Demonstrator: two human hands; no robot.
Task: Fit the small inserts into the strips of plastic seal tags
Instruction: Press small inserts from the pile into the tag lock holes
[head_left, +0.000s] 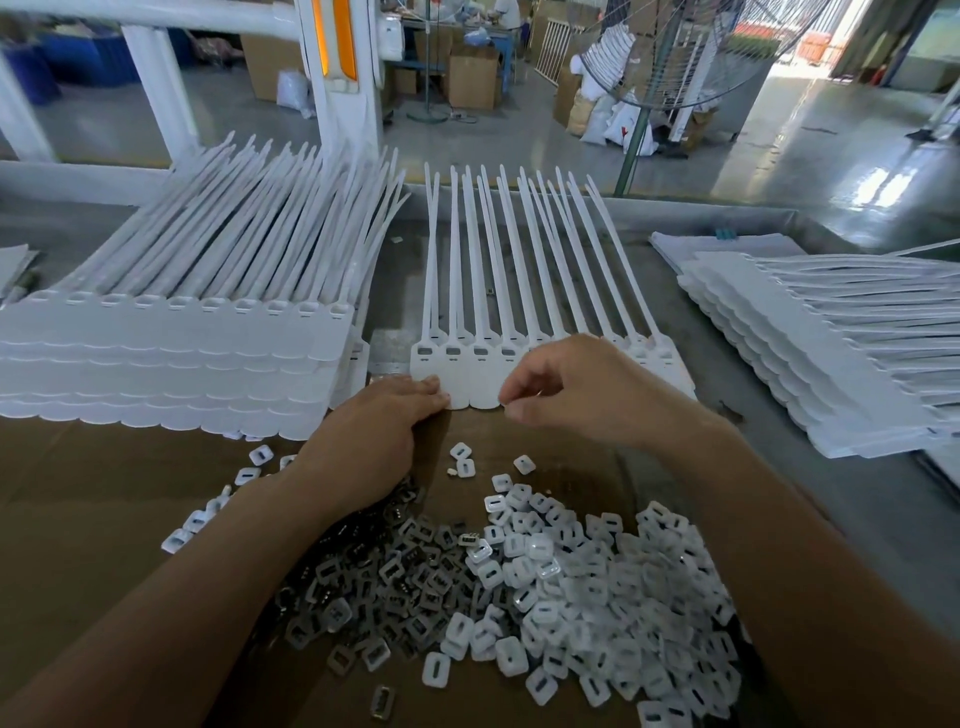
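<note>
A strip of white plastic seal tags (470, 364) lies in front of me, its long tails fanning away. My left hand (382, 421) lies palm down with straight fingertips touching the strip's lower left edge. My right hand (576, 387) hovers over the strip's middle with thumb and forefinger pinched together; anything held between them is too small to see. Below my hands a pile of white plastic inserts (597, 582) spreads over brown cardboard (104, 493). Dark metal inserts (384, 577) lie heaped to its left.
A tall stack of tag strips (171, 353) stands at the left. Another stack (831, 343) fans out at the right. The grey table edge (779, 213) runs behind; beyond it are a white frame, a standing fan (675, 52) and cardboard boxes on the factory floor.
</note>
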